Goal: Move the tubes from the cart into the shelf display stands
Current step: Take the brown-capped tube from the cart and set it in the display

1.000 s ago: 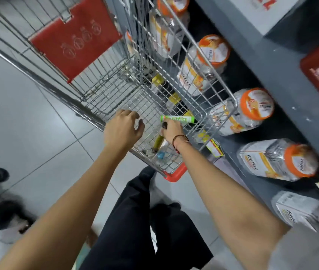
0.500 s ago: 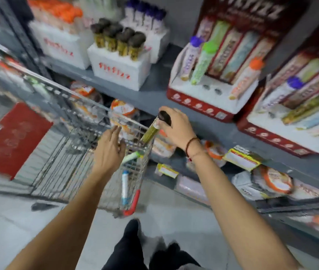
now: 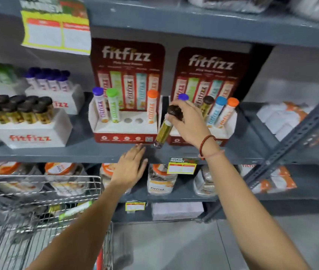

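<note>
My right hand [image 3: 189, 123] grips a gold tube [image 3: 163, 131] by its dark brown cap, tilted, in front of the gap between two red display stands. The left stand [image 3: 124, 136] holds a purple-capped, a green-capped and an orange-capped tube, with two bare round holes [image 3: 133, 120] in its white base. The right stand [image 3: 223, 133] carries purple, brown, blue and orange capped tubes, partly hidden by my hand. My left hand [image 3: 131, 168] is spread flat, fingers apart, against the grey shelf edge [image 3: 57, 154]. The wire cart [image 3: 43, 211] at lower left still has a green tube [image 3: 75, 210] inside.
White boxes of brown-capped [image 3: 28, 131] and purple-capped tubes [image 3: 57, 98] stand on the shelf to the left. Jars with orange lids [image 3: 160, 182] fill the shelf below. A slanted grey metal brace [image 3: 291, 141] crosses on the right. Price tags [image 3: 182, 165] hang from shelf edges.
My view swung up from the cart to the shelf. My right hand lifted the gold tube out and up to the stands. My left hand left the cart rim and reached the shelf edge.
</note>
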### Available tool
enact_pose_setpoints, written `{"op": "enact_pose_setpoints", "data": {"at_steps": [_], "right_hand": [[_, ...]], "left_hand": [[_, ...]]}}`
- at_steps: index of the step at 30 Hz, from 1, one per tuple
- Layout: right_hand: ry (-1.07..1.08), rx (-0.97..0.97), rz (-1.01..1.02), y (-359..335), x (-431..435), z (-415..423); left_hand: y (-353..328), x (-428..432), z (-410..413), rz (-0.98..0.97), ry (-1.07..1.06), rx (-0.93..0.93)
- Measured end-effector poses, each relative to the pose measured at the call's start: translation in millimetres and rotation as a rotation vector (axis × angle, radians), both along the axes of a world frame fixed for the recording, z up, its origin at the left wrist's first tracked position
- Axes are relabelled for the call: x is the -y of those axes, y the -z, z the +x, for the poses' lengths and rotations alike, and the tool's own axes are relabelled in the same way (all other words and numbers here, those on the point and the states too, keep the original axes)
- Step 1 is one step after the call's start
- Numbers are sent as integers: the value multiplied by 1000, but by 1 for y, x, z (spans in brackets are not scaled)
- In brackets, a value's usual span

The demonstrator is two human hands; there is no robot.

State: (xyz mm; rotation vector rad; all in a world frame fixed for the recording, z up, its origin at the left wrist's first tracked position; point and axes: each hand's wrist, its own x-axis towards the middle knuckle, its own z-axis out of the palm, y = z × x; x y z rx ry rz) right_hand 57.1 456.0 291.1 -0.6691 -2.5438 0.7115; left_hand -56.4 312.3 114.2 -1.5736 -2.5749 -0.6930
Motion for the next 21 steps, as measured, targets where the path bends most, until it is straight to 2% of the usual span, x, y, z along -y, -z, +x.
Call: {"op": "enact_pose_setpoints", "data": {"at_steps": [6, 18, 21], "right_hand": [[84, -14, -10, -5, -21, 11], [20, 25, -203, -18, -29, 17], [19, 67, -159, -19, -29, 13]], "left_hand": [[13, -5, 11, -105, 37, -56], [13, -5, 9, -115, 41, -75], [15, -5, 8, -104, 35, -86]]}}
